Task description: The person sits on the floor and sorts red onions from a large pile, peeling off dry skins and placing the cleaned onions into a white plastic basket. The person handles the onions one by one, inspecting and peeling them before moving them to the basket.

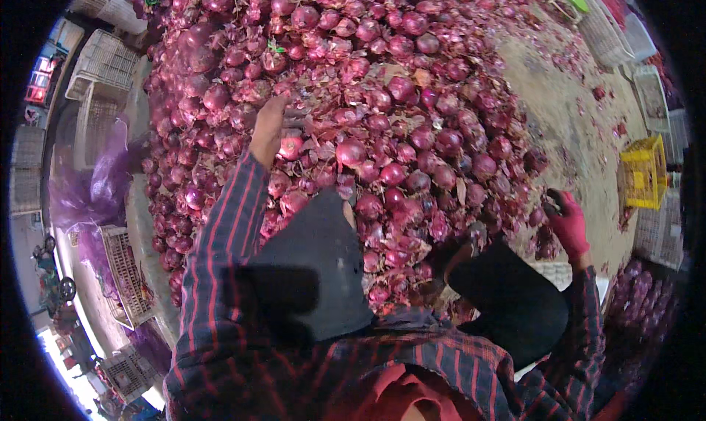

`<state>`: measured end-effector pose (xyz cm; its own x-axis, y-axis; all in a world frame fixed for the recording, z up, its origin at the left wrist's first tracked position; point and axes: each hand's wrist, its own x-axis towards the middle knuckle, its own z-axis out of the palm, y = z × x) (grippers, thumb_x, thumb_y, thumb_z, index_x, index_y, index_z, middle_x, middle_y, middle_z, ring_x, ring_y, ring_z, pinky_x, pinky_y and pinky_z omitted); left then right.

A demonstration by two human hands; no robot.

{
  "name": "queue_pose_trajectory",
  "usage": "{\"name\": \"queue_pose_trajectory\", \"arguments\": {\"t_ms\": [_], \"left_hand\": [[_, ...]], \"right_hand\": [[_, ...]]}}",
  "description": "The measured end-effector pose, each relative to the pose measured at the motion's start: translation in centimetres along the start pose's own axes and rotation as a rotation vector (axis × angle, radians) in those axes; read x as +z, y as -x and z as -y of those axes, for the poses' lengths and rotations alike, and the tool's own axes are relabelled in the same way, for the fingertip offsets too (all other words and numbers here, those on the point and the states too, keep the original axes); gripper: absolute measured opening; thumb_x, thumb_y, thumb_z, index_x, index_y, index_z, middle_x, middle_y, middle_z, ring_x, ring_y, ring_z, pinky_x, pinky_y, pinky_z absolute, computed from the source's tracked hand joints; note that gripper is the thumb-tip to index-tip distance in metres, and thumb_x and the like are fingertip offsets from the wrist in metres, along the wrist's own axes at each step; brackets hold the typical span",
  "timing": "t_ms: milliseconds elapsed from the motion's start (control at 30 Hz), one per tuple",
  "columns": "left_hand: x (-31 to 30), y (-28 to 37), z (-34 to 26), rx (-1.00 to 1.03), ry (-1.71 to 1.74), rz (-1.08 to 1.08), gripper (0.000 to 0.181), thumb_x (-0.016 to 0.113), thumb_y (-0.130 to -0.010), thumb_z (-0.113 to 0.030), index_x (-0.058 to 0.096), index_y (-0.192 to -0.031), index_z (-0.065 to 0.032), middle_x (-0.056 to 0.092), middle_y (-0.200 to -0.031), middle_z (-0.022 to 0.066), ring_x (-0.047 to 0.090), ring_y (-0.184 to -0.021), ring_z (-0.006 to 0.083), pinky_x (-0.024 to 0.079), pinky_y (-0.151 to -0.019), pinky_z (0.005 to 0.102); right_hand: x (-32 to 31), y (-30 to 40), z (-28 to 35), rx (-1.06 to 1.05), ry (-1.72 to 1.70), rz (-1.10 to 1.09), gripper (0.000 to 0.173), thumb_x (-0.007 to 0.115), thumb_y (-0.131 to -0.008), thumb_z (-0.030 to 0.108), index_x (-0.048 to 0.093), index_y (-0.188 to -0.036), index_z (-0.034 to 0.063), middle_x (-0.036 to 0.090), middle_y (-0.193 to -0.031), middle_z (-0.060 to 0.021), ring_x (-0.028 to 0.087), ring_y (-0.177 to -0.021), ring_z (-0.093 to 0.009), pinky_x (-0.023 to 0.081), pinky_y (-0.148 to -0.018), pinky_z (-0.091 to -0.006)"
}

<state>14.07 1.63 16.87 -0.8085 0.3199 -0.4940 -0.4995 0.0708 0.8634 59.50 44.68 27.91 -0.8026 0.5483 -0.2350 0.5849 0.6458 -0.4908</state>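
A broad heap of red onions (392,174) with loose papery skins lies before me and around my legs. My left hand (269,124) is bare and reaches over the middle of the heap, its fingers stretched out low above the skins. Those fingers are dark and blurred, and I see nothing held in them. Just below them sits a brighter red onion (290,147). My right hand (566,222), in a red glove with dark fingertips, is at the heap's right edge. Its fingers are bent and apart, with no object visible between them. A small onion (536,217) lies beside it.
On the right, a yellow plastic crate (642,173) stands by pale crates (652,98) across a concrete floor (573,128) strewn with skins. At left are white baskets (105,62) and purple mesh bags (102,178). My dark-clad knees (325,266) press close to the onions.
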Motion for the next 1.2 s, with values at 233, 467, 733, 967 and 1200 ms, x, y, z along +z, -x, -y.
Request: {"name": "queue_pose_trajectory", "arguments": {"t_ms": [233, 467, 733, 967, 1200], "left_hand": [[-0.4, -17.5, -0.5, 0.079, 0.002, -0.209, 0.051, 0.056, -0.091, -0.049, 0.047, -0.123, -0.0107, 0.059, -0.096, 0.0097, 0.060, -0.066, 0.0209, 0.053, -0.053, 0.0425], [1.0, -27.6, -2.6, 0.159, 0.059, -0.261, 0.063, 0.049, -0.093, -0.055, 0.040, -0.138, -0.0117, 0.058, -0.111, 0.0160, 0.060, -0.092, 0.0313, 0.049, -0.082, 0.0479], [5.6, -32.3, 0.0, 0.225, -0.123, -0.245, 0.065, 0.054, -0.090, -0.055, 0.048, -0.133, -0.0067, 0.059, -0.117, 0.0223, 0.057, -0.106, 0.0343, 0.045, -0.092, 0.0435], [8.3, -30.1, 1.5, 0.311, -0.748, -0.095, 0.067, 0.060, -0.087, -0.054, 0.054, -0.130, -0.0024, 0.059, -0.121, 0.0279, 0.055, -0.118, 0.0369, 0.041, -0.101, 0.0397], [11.1, -22.6, 2.9, 0.438, -0.528, -0.027, 0.050, 0.065, -0.089, -0.038, 0.061, -0.122, 0.0003, 0.068, -0.111, 0.0187, 0.064, -0.100, 0.0223, 0.048, -0.090, 0.0319]], "right_hand": [[8.4, -14.8, 5.9, -0.497, 0.121, 0.366, 0.038, 0.071, -0.078, 0.021, 0.064, -0.114, 0.0104, 0.060, -0.100, -0.0155, 0.059, -0.093, -0.037, 0.050, -0.080, -0.0429], [12.3, -20.4, 8.2, -0.558, -0.012, 0.388, 0.038, 0.071, -0.078, 0.016, 0.063, -0.114, 0.0075, 0.057, -0.095, -0.0134, 0.060, -0.088, -0.034, 0.049, -0.075, -0.0401], [15.6, -24.0, 7.5, -0.508, -0.135, 0.424, 0.038, 0.069, -0.081, 0.015, 0.062, -0.117, 0.0074, 0.059, -0.104, -0.0139, 0.061, -0.096, -0.034, 0.050, -0.082, -0.0386], [17.6, -26.3, 10.5, -0.513, -0.129, 0.449, 0.039, 0.067, -0.082, 0.022, 0.060, -0.118, 0.0084, 0.060, -0.102, -0.0154, 0.059, -0.094, -0.036, 0.050, -0.080, -0.0425], [16.5, -27.1, 12.4, -0.480, -0.223, 0.429, 0.036, 0.066, -0.083, 0.014, 0.061, -0.118, 0.0044, 0.060, -0.100, -0.0145, 0.060, -0.094, -0.033, 0.049, -0.082, -0.0381]]}}
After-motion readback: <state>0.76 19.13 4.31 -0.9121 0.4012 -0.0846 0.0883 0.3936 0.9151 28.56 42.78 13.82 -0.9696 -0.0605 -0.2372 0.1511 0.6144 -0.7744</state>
